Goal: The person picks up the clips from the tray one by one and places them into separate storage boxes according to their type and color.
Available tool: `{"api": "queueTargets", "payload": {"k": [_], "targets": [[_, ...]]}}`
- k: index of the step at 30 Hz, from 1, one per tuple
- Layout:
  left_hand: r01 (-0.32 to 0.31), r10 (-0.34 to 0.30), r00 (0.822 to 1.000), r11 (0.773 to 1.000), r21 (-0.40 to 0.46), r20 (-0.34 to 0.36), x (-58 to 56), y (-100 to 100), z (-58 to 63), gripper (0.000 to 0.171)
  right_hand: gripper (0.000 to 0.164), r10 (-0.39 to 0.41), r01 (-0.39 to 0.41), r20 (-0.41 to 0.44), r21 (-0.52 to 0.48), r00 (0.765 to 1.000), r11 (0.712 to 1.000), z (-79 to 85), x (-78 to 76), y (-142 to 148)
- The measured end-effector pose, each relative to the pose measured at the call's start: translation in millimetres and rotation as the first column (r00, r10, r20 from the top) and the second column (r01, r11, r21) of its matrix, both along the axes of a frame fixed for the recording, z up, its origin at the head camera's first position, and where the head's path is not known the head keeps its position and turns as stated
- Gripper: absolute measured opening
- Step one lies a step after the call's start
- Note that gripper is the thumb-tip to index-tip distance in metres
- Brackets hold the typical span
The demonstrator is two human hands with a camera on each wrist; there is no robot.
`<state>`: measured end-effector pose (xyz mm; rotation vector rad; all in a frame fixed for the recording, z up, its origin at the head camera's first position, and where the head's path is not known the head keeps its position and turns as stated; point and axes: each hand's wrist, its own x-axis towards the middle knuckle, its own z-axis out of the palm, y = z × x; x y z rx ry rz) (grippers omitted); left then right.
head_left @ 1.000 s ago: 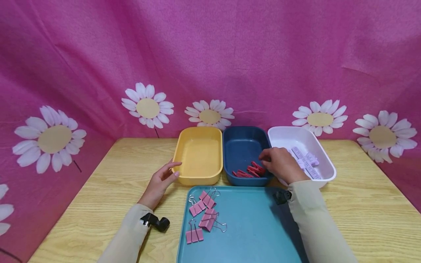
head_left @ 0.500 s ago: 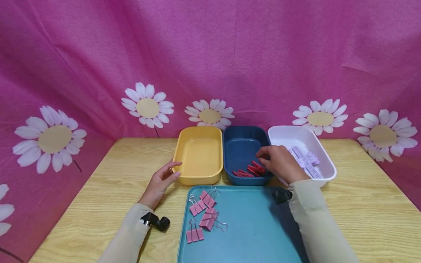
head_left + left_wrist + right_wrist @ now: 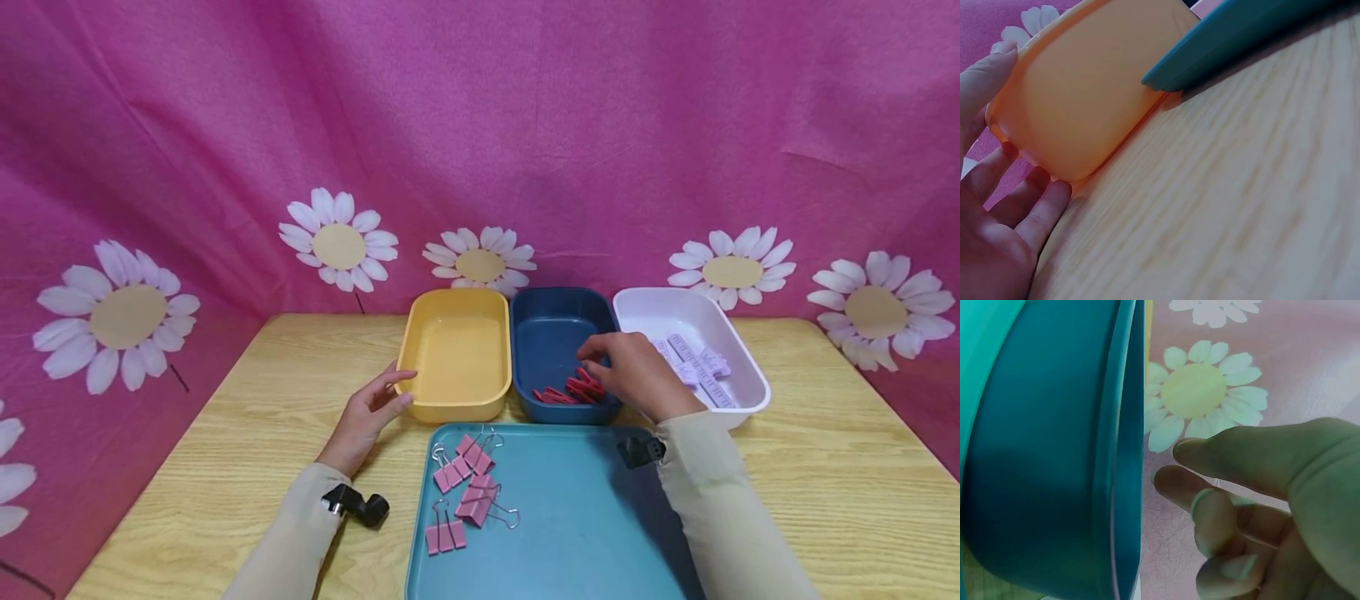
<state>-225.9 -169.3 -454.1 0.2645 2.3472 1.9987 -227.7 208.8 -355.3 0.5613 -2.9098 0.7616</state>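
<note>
Head view: spread left hand (image 3: pixel 366 418) touching yellow bin (image 3: pixel 457 411); right hand (image 3: pixel 639 373), loosely parted, seemingly above red clips (image 3: pixel 582 388).

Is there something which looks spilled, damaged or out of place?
Nothing stands out: no visible spill or damage. Four pink binder clips lie at mixed angles on the teal rectangular tray; the red clips lie inside the dark blue rectangular bin, and the pale purple pieces inside the lavender rectangular bin.

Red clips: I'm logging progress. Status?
Left hand touching yellow bin. Right hand empty, over blue bin. Red clips in blue bin. Nothing visibly blocking.
</note>
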Motion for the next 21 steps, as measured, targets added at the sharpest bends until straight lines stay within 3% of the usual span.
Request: {"api": "queueTargets", "payload": {"k": [10,21], "targets": [[-0.032,0.033,0.999,0.999,-0.033,0.028,0.6,-0.5,1.0,0.052,0.021,0.010,-0.010,0.021,0.007,1.000,1.000,1.5,2.3,-8.8],[-0.017,0.018,0.999,1.000,-0.026,0.043,1.3,0.0,2.9,0.048,0.019,0.059,-0.059,-0.027,0.001,0.998,0.998,2.8,7.7,-18.0]]}}
